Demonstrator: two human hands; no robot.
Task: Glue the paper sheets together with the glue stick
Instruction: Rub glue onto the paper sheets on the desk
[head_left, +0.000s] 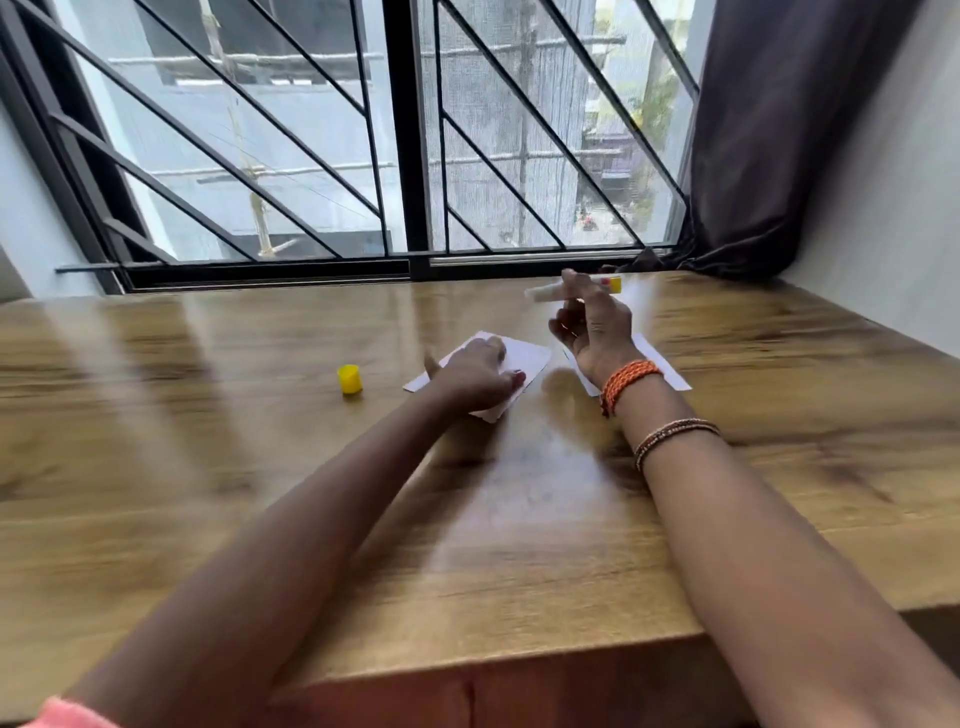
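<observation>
1. The person's left hand (475, 379) is lying palm-down on a small white rectangular paper sheet (524, 358), pressing it flat against the brown wood-grain table (208, 467); the fingers are curled loosely over the sheet's near edge, and it is unclear whether they are pinching the paper or only holding it down
2. The right hand (592, 327) is hovering raised above the table, palm turned towards the camera; its fingers are closing around a white glue stick with a yellow base (571, 288), which is lying roughly level, white tip pointing left and yellow end pointing right
3. A second white paper sheet (665, 369) is lying flat on the table beneath and behind the right wrist, partly hidden by it; it is sitting just beside the first sheet, apart from it
4. A small yellow plastic cap (349, 380) is standing on the table to the left of the left hand, well clear of both sheets
5. Orange thread bracelets (628, 384) are wrapping the right wrist; a barred window (405, 130) and a dark curtain (769, 130) are standing behind the table
</observation>
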